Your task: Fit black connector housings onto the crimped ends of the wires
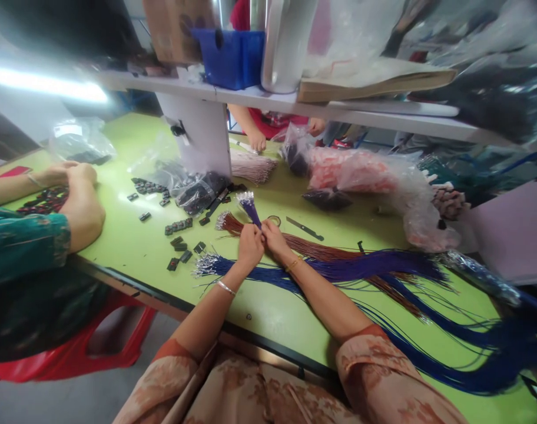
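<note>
My left hand and my right hand meet at mid-table, fingers closed at the neck of a purple wire bundle. Its pale metal-tipped ends fan out beyond my fingertips, and the rest runs right beneath my right wrist. Whether anything small is pinched between the fingers is hidden. Brown wires lie just behind my left hand, their tipped ends to the left. Under my forearms a blue wire bundle stretches across the table, its silvery tips left of my left hand.
Black connector housings lie in small groups to the left, near a clear bag of black parts. A flat blade and a tape roll sit behind my hands. Co-workers' hands are at left and beyond the shelf.
</note>
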